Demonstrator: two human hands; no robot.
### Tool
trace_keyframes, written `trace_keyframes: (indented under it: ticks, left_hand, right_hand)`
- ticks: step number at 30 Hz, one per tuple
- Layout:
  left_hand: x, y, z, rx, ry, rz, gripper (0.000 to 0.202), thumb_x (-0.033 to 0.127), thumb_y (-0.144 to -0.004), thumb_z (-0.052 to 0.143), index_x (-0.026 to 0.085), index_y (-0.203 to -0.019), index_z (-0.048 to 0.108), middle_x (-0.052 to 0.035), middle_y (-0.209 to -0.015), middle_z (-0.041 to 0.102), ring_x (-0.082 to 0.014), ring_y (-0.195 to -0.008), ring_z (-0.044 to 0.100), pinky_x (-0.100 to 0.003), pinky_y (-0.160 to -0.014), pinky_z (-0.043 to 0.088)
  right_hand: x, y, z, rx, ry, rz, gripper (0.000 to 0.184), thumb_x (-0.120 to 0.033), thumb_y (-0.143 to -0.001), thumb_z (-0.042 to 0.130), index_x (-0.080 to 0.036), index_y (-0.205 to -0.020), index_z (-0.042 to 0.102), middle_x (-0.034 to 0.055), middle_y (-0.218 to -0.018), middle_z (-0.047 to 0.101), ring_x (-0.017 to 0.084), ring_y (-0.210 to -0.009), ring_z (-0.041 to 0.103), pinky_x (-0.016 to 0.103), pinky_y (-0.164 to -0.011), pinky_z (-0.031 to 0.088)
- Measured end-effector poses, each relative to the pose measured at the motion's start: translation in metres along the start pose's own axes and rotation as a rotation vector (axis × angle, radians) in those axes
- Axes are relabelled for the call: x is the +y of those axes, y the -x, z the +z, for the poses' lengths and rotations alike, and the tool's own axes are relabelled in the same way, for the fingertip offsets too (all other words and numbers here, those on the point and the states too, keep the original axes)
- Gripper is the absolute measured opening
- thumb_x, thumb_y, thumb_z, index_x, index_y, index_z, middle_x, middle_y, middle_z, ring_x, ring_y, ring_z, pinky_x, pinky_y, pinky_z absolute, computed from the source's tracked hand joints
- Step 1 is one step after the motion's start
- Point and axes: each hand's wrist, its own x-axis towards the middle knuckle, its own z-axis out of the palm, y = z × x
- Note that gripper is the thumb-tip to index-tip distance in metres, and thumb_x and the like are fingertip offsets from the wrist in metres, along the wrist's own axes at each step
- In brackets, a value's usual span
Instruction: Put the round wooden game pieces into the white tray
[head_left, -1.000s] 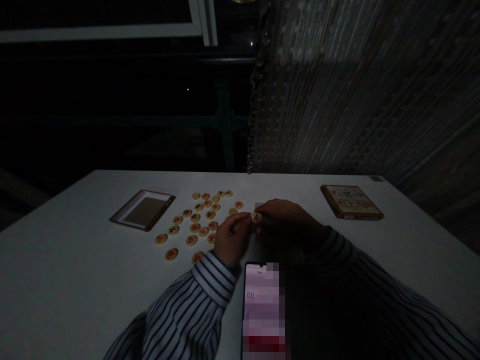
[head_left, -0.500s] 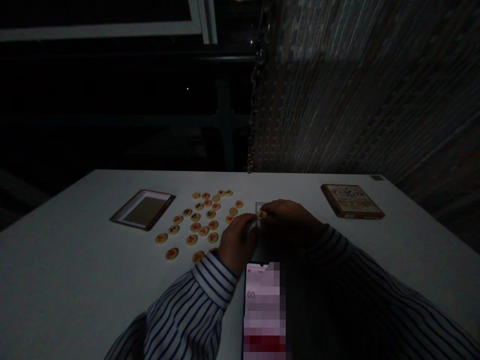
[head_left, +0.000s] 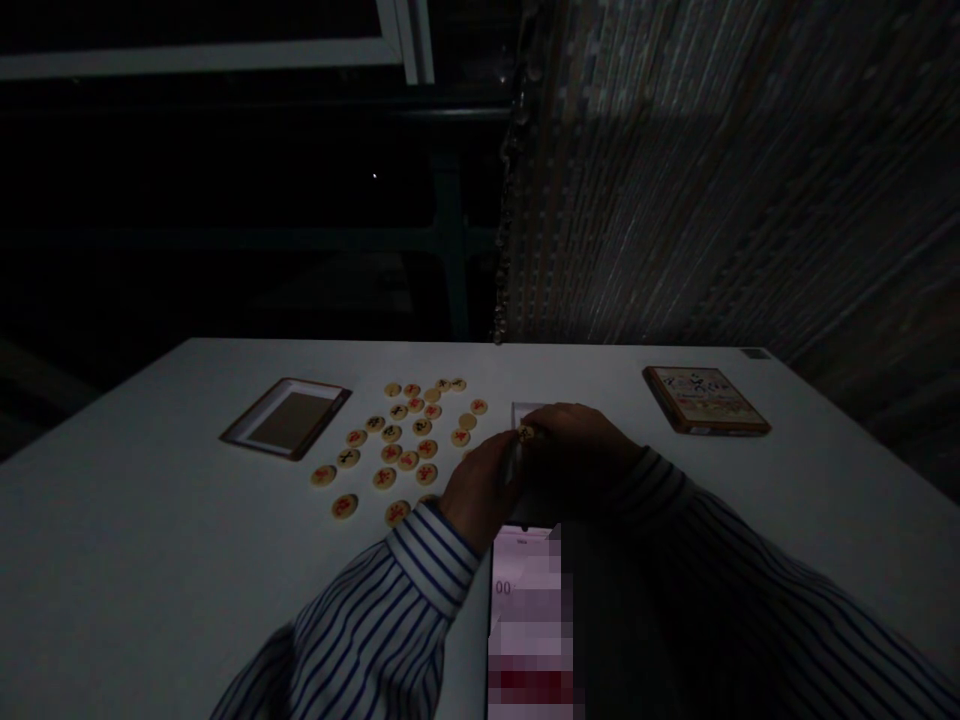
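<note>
My right hand (head_left: 577, 435) is closed, its fingertips on a round wooden Chinese chess piece (head_left: 526, 434) with a dark character. Just left of it, my left hand (head_left: 480, 490) curls its fingers at the left side of a pale, see-through tray (head_left: 525, 408) and seems to grip that edge. Both hands cover most of the tray, so its inside is hidden. To the left, several chess pieces (head_left: 391, 453) with red or black characters lie scattered flat on the white table (head_left: 187, 580); a few show no clear marking.
An open shallow box part (head_left: 300, 455) with a brown rim lies at the left. On the right rests a flat printed box (head_left: 705, 400). A lit phone (head_left: 517, 610) is below my hands. Behind the table hangs a strand curtain (head_left: 637, 220); the scene is dim.
My left hand has shifted slightly right and closer to my right hand. The piece at my right fingertips has dipped and turned a little. The scattered pieces have stayed in place.
</note>
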Motion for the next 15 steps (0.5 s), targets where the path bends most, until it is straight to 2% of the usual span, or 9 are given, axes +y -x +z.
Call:
trace_keyframes:
  ticks: [9, 15]
  left_hand:
    - [0.002, -0.001, 0.001, -0.034, -0.026, -0.002, 0.039, 0.021, -0.077, 0.049, 0.017, -0.116, 0.046, -0.0102, -0.110, 0.059, -0.0212, -0.100, 0.056, -0.035, -0.083, 0.046]
    - [0.001, -0.002, 0.002, -0.040, -0.002, 0.002, 0.035, 0.022, -0.080, 0.045, 0.019, -0.114, 0.047, -0.0088, -0.110, 0.059, -0.0205, -0.100, 0.056, -0.034, -0.083, 0.046]
  right_hand:
    - [0.005, -0.002, 0.012, 0.020, -0.004, -0.071, 0.028, -0.038, -0.081, 0.043, -0.019, -0.094, 0.060, 0.0071, -0.090, 0.063, 0.019, -0.083, 0.057, 0.027, -0.066, 0.039]
    - [0.002, -0.002, 0.010, 0.013, 0.000, -0.076, 0.027, -0.034, -0.082, 0.042, -0.018, -0.093, 0.061, 0.0075, -0.089, 0.063, 0.017, -0.084, 0.057, 0.026, -0.067, 0.038]
